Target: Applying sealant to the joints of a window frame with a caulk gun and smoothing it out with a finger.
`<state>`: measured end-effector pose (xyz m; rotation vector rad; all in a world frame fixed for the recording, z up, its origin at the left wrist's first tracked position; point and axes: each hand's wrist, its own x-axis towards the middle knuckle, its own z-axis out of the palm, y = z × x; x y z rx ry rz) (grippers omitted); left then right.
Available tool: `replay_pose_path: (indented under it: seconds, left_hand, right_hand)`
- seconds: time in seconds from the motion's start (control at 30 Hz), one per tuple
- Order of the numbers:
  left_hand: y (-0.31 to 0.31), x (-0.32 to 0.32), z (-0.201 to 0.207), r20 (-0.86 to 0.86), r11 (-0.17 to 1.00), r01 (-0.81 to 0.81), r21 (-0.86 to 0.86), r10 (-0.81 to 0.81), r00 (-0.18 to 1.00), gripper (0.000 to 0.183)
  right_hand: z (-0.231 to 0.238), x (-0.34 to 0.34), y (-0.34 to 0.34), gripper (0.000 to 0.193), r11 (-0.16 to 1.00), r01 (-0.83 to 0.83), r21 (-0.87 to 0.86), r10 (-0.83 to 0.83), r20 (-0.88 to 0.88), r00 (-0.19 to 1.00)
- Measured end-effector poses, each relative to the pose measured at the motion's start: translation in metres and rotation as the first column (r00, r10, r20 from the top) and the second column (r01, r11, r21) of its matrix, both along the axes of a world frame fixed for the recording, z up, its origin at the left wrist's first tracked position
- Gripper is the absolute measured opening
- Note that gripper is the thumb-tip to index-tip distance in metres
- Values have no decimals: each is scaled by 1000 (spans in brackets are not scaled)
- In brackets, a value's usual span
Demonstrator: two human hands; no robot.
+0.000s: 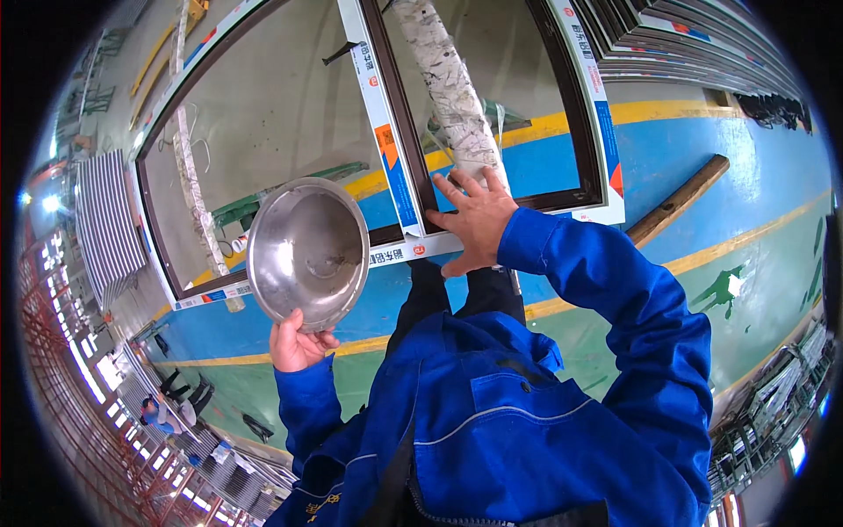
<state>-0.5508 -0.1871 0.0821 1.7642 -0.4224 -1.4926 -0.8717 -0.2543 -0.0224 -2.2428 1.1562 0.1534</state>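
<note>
My left hand (301, 342) grips the rim of a round metal bowl (309, 250), thumb over the near edge. The bowl is tilted so its shiny inside faces up at me, and a few small dark bits lie in it. My right hand (479, 215) is spread over the near rail of a dark window frame (399, 189), fingers apart, by the corner where the middle bar meets the rail. Printed protective film covers the frame's outer faces. A dark fitting (341, 53) sticks out from the middle bar.
The frame rests across two wrapped support beams (457, 105). Stacked profiles (702, 44) lie at the far right, and a wooden beam (678, 200) lies on the blue floor. Striped profile bundles (107, 220) stand at left. Another person (162, 415) is far off at lower left.
</note>
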Motion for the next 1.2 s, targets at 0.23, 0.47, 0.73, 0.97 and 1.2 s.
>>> replay_pose_path:
  seconds: [0.23,0.47,0.73,0.97,1.2]
  left_hand:
    - [4,-2,-1,-2,1000,-11,18,11,1000,28]
    - [7,-5,3,25,999,-38,15,38,999,27]
    - [13,3,4,-6,1000,-14,-9,14,1000,29]
    - [18,6,5,14,999,-40,-33,40,999,33]
    - [24,19,4,-20,998,-38,-53,37,999,40]
  right_hand:
    - [2,-1,-5,80,999,-50,13,50,-16,999]
    - [1,-1,-7,73,997,-64,50,65,-22,998]
    - [2,-3,-7,69,996,-22,81,19,35,999]
    - [9,-2,-5,66,987,29,157,-42,81,996]
    - [-9,17,5,62,1000,16,7,-17,29,999]
